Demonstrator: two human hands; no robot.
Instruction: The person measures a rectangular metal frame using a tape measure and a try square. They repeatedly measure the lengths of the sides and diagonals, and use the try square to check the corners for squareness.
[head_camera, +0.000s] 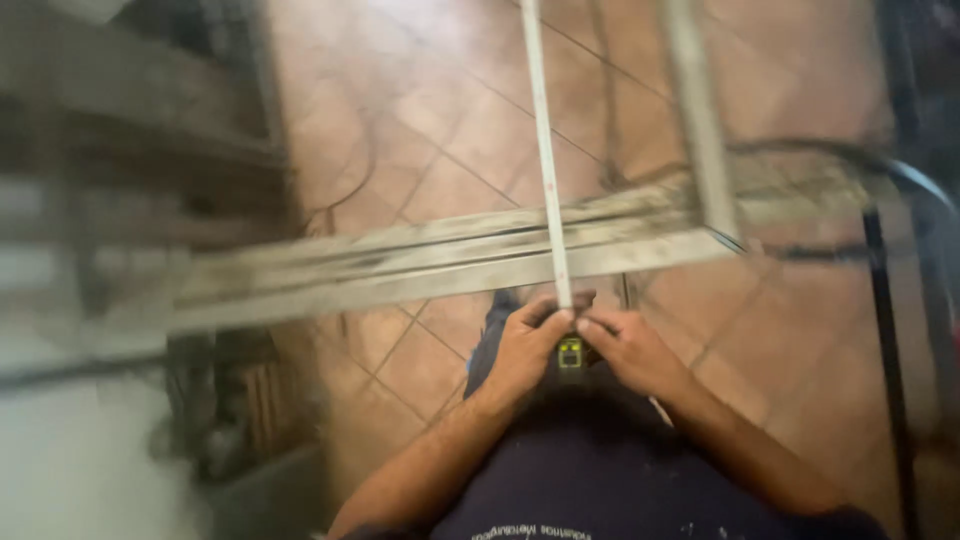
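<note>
- Left hand (522, 350): closed around the left side of the tape measure case, fingers curled over its top, thumb side turned toward the blade.
- Right hand (630, 350): closed on the right side of the same case, fingertips meeting those of the left hand just above the case.
- Tape measure case (570, 355): a small dark body with a yellow-green patch, held between both hands and largely covered by them; only its middle face is seen.
- Tape blade (546, 150): a pale, narrow strip drawn out of the case, running straight away from the grip and leaving the top of the view; markings are too blurred to be made out.
- Metal bar (450, 265): a long, dusty grey profile, lying crosswise just beyond the fingertips; it is crossed by the blade, which passes over it.
- Upright metal bar (700, 120): a second grey member, rising from the far right end of the crosswise bar, to the right of the blade.
- Tiled floor (450, 120): reddish-brown tiles, seen beyond and beneath the grip.
- Dark trousers (590, 470): seen directly below the hands, nearest the camera.
- Black metal frame (880, 300): a thin dark rod, well to the right of the right hand.
</note>
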